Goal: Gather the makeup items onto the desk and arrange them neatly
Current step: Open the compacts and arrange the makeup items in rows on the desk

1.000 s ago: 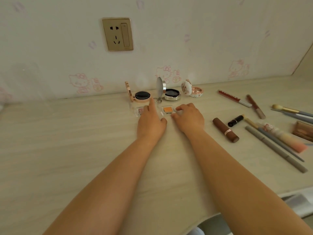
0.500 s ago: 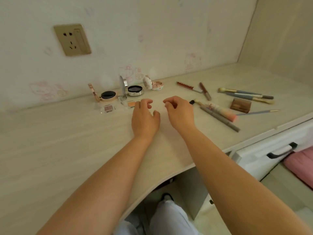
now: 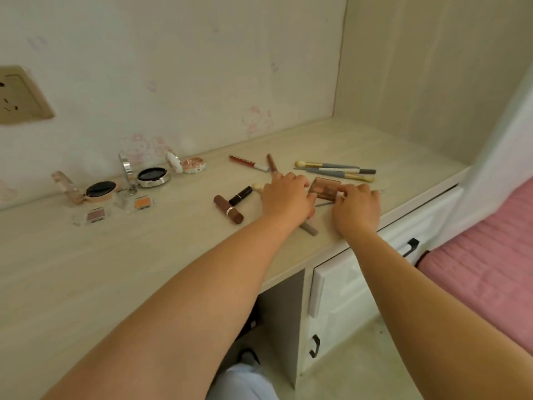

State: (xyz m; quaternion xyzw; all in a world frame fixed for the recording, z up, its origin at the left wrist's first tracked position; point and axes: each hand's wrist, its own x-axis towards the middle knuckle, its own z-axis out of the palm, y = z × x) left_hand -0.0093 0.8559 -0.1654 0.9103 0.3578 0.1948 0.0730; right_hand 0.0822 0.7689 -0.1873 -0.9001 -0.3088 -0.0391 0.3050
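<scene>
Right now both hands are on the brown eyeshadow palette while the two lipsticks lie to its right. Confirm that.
Not quite. In the head view both hands, left hand and right hand, are at the brown eyeshadow palette, but the two lipsticks lie to its left, not its right, beyond the left hand.

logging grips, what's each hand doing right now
Left hand: fingers curled at the flat brown rectangular eyeshadow palette, grip unclear.
Right hand: pinching that palette.
</scene>
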